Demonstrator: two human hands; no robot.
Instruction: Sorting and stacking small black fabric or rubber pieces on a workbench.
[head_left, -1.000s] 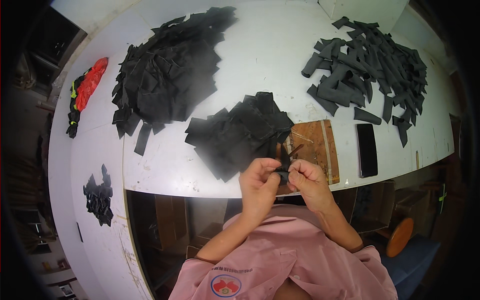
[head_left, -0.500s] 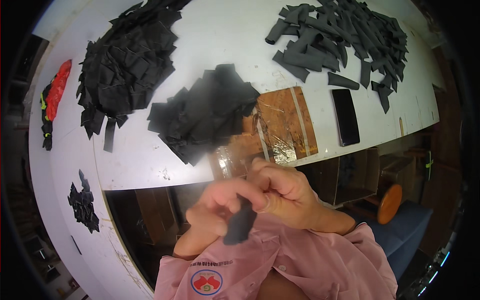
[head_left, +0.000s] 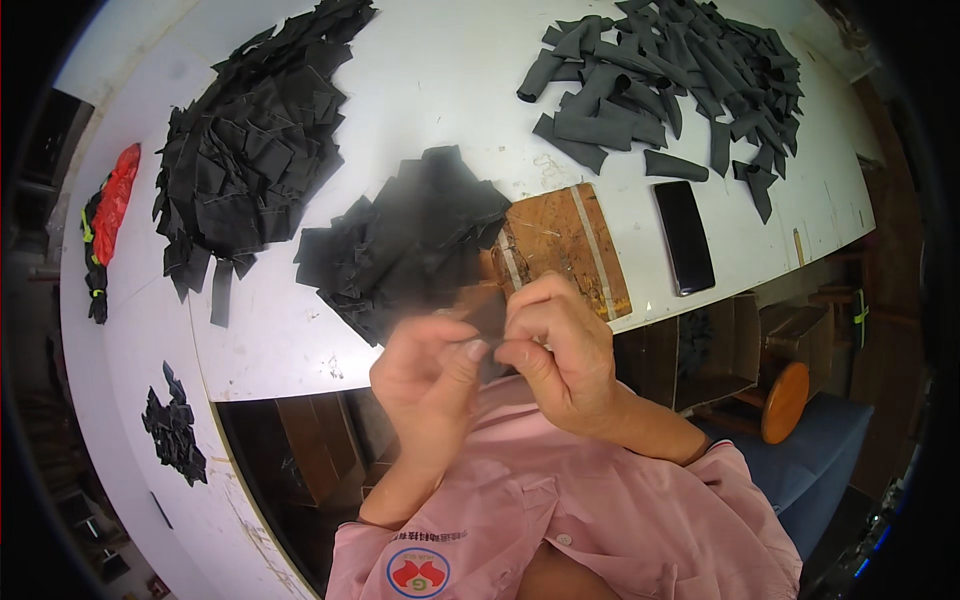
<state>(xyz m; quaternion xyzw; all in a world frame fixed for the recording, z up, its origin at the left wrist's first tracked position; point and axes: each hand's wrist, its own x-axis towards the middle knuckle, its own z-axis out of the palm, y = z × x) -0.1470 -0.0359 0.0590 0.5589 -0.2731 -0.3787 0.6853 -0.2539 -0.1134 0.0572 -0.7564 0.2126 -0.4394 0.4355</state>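
Just at the white table's [head_left: 270,345] front edge, the left hand [head_left: 425,375] and right hand [head_left: 565,355] are both pinching, thumbs nearly meeting fingers, with a blurred black cloth [head_left: 488,314] showing between them. Beyond, a black pile [head_left: 405,235] is lying beside a brown board [head_left: 560,235], and a phone [head_left: 684,237] is resting farther right.

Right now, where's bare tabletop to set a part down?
Widest: white tabletop between the large black flat-fabric pile and the dark grey fabric-tube pile. Narrower: between the brown taped board and the black rectangular phone. Crowded: near edge, left hand and right hand by the middle black fabric pile.
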